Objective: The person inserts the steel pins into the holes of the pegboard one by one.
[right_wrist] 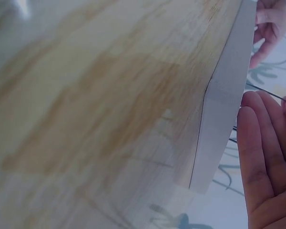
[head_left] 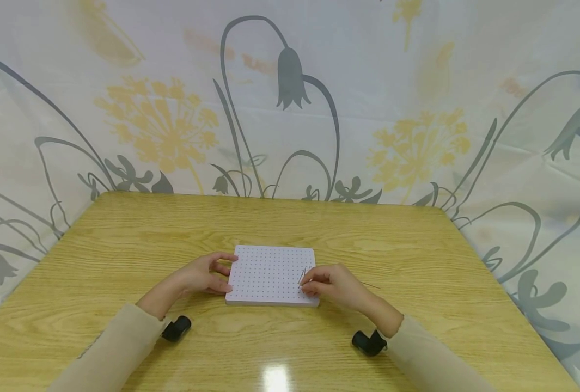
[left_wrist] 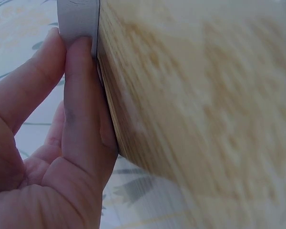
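Note:
A white board (head_left: 270, 272) with rows of small holes lies flat on the wooden table. My left hand (head_left: 202, 275) rests against its left side, with fingertips touching the rim; in the left wrist view these fingers (left_wrist: 78, 95) look fairly straight against the board's side wall (left_wrist: 78, 19). Over the right part of the board, my right hand (head_left: 333, 283) pinches a thin dark pin (right_wrist: 264, 91) between thumb and fingertip. Several thin pins (head_left: 306, 270) stand up from the holes beside its fingertips, partly hidden by the hand.
Another thin dark stick (head_left: 371, 285) lies on the wooden table (head_left: 270, 223) to the right of my right hand. A flower-patterned cloth (head_left: 348, 65) hangs behind and beside the table. Black wrist cameras (head_left: 177, 329) sit below both wrists.

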Motion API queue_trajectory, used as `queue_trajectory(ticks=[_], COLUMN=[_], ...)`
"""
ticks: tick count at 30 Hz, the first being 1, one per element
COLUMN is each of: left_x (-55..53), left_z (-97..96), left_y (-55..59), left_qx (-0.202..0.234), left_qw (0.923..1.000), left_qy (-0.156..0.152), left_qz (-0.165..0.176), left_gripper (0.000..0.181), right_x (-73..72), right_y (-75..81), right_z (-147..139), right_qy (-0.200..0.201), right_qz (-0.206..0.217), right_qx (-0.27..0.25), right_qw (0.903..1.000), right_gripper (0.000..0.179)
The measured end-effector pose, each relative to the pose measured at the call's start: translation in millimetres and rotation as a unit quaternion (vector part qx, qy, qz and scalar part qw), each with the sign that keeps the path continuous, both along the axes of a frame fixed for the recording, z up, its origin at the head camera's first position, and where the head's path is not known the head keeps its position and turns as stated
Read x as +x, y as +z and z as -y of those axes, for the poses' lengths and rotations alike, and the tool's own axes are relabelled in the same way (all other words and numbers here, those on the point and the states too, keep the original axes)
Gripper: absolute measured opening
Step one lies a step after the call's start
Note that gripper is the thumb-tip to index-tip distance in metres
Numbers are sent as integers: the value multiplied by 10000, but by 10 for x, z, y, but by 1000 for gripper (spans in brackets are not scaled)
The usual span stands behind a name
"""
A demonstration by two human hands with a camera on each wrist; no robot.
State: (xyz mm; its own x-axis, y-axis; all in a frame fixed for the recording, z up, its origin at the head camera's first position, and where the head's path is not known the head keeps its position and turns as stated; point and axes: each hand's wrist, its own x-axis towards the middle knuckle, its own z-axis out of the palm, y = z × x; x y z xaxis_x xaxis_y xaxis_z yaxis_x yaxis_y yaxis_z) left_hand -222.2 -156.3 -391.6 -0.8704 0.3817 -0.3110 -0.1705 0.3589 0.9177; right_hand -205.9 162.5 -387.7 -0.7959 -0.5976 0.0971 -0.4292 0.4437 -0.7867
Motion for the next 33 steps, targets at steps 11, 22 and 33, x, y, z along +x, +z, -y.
queue_trajectory(ticks=[11, 22, 33], left_x=[-1, -1, -4], left_z=[10, 9, 10], left_y=[-3, -8, -10], left_qx=[97, 78, 72], left_qw=[9999, 10000, 10000], left_qy=[-15, -51, -52], left_qz=[31, 16, 7], left_gripper=[68, 69, 69], right_x=[-1, 11, 46], right_y=[0, 56, 154], right_z=[42, 7, -105], right_qy=[-134, 49, 63], right_qz=[-636, -374, -202], right_qx=[433, 564, 366], right_qw=[9969, 9977, 9991], right_gripper=[7, 10, 17])
